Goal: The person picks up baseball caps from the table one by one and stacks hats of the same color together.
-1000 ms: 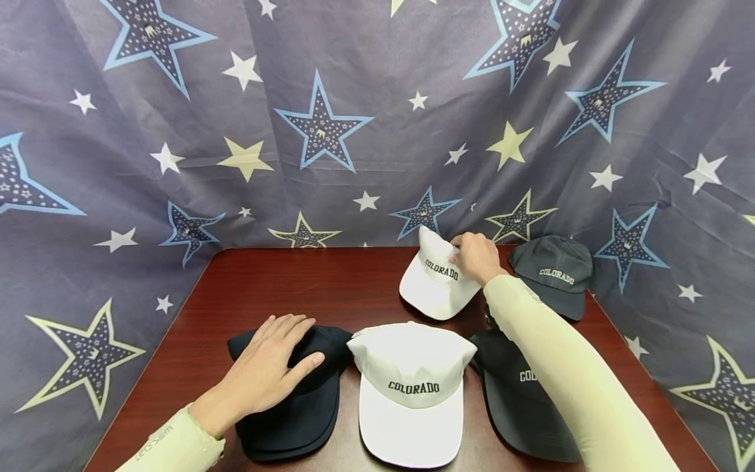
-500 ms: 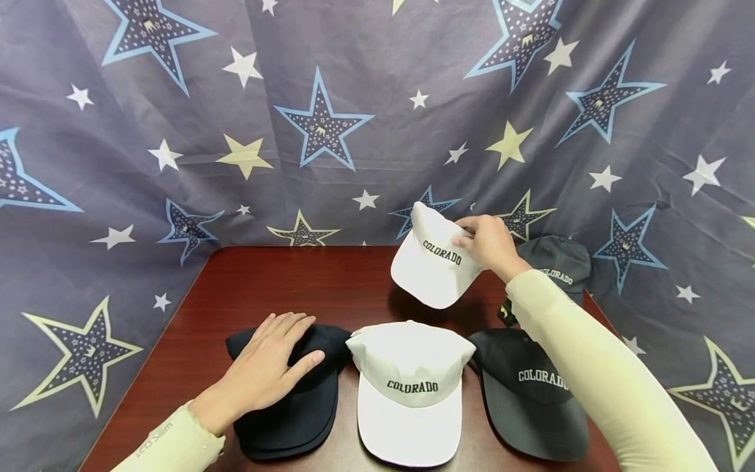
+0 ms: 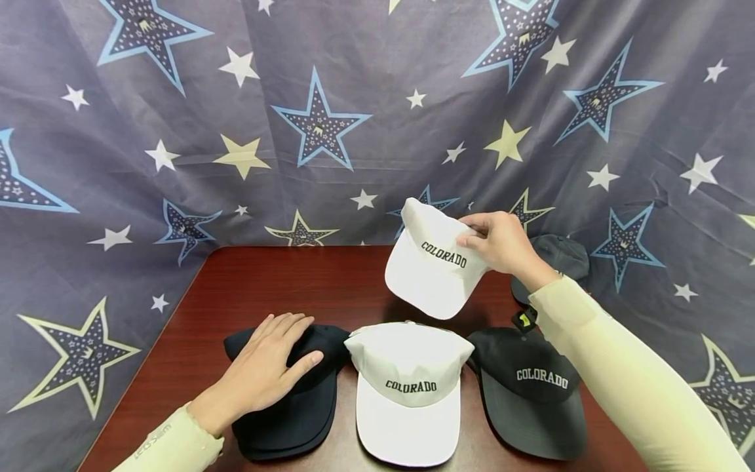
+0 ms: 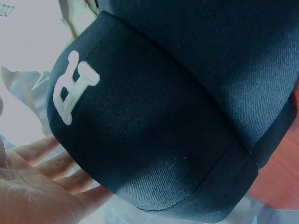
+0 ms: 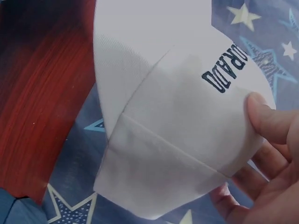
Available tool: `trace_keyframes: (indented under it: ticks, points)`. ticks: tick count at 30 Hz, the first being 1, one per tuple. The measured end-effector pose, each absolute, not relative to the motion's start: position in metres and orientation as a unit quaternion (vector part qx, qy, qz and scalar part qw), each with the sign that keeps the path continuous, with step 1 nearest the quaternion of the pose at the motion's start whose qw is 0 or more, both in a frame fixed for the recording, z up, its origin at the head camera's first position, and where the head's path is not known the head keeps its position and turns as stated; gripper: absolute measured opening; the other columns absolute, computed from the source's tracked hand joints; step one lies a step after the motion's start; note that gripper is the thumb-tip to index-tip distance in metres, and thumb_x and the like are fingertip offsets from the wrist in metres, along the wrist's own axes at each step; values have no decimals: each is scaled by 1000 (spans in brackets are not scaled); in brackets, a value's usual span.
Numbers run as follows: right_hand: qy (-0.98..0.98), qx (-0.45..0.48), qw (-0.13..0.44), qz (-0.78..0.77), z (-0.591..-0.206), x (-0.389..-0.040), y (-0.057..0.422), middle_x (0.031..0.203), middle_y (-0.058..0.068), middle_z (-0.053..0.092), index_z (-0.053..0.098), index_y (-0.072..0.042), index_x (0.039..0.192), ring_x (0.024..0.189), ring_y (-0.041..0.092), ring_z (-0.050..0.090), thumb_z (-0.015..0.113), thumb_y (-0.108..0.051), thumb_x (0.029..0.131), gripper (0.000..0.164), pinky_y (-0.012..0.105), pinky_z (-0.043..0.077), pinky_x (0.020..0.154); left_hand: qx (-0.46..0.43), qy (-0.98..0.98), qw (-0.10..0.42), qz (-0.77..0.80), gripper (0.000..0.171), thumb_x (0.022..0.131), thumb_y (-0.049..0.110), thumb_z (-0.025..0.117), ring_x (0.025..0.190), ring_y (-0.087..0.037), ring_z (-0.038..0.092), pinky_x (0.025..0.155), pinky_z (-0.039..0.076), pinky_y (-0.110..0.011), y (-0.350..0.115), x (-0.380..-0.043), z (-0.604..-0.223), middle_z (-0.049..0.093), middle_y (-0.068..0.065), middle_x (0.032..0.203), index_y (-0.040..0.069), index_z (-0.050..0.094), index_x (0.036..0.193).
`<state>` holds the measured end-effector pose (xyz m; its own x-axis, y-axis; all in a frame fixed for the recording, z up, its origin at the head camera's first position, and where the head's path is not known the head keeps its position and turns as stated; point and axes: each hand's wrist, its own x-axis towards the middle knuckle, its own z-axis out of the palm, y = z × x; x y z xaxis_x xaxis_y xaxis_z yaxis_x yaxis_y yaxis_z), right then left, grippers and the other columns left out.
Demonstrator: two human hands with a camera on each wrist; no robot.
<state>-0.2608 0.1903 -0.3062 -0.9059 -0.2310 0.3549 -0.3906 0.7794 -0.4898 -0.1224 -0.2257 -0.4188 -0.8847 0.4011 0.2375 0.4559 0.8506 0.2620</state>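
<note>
Raised above the back of the table is a white cap (image 3: 439, 259) with dark COLORADO lettering. My right hand (image 3: 498, 244) pinches its crown from the right, thumb on the front; the right wrist view shows that thumb (image 5: 261, 116) against the white cloth. At the front left lie stacked navy caps (image 3: 289, 419). My left hand (image 3: 268, 364) rests flat on top of them, fingers straight. White raised lettering (image 4: 70, 88) shows on a navy crown in the left wrist view. Between the hands, a second white COLORADO cap (image 3: 409, 393) sits on the table.
A dark grey COLORADO cap (image 3: 531, 393) lies at the front right. Behind my right forearm, another dark grey cap (image 3: 560, 255) is partly hidden. The reddish-brown table (image 3: 283, 282) ends at a star-patterned cloth (image 3: 354, 52).
My right hand has lifted the white cap off the table's back and drawn it slightly toward me, tilted. The left hand has stayed on the navy caps.
</note>
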Motion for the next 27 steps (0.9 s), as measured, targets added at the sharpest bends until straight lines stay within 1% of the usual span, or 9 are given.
trace_keyframes:
  ticks: [5,8,14,18,22,27]
  points:
    - [-923,205,144,292,-303,-245,190,93,4,78,81,-16,114,76,17,68,83,-22,88,26,31,52,61,-225,-958,89,-156,72,101,63,50,144,-38,41,124,19,-59,-225,-122,-418,51,-14,150,8,52,149]
    - [-915,230,142,299,-301,-236,189,97,4,77,81,-16,113,78,16,68,83,-21,88,26,28,51,61,-226,-957,89,-157,72,101,63,50,144,-38,41,123,19,-59,-224,-122,-418,51,-14,150,8,52,149]
    - [-912,251,119,303,-297,-217,186,98,-2,78,80,-20,115,84,11,70,84,-23,87,28,28,55,67,-226,-957,90,-157,72,101,62,51,144,-38,41,123,20,-59,-224,-122,-418,51,-14,150,8,52,149]
    - [-903,275,102,314,-298,-205,183,99,-3,78,80,-20,117,87,9,72,84,-21,86,31,25,57,70,-226,-957,92,-159,71,102,61,51,144,-38,41,123,19,-59,-224,-122,-418,51,-15,150,8,52,149]
    - [-890,310,94,320,-302,-195,180,102,-6,77,80,-20,116,87,6,72,84,-18,85,32,23,57,70,-227,-956,93,-159,71,102,61,52,144,-38,41,123,20,-59,-223,-122,-418,51,-15,150,8,52,149]
    - [-876,349,77,323,-308,-183,177,103,-8,77,78,-21,118,86,3,71,83,-16,86,34,25,58,68,-226,-957,94,-158,70,102,60,52,144,-38,41,123,20,-59,-223,-122,-418,52,-15,150,8,53,148]
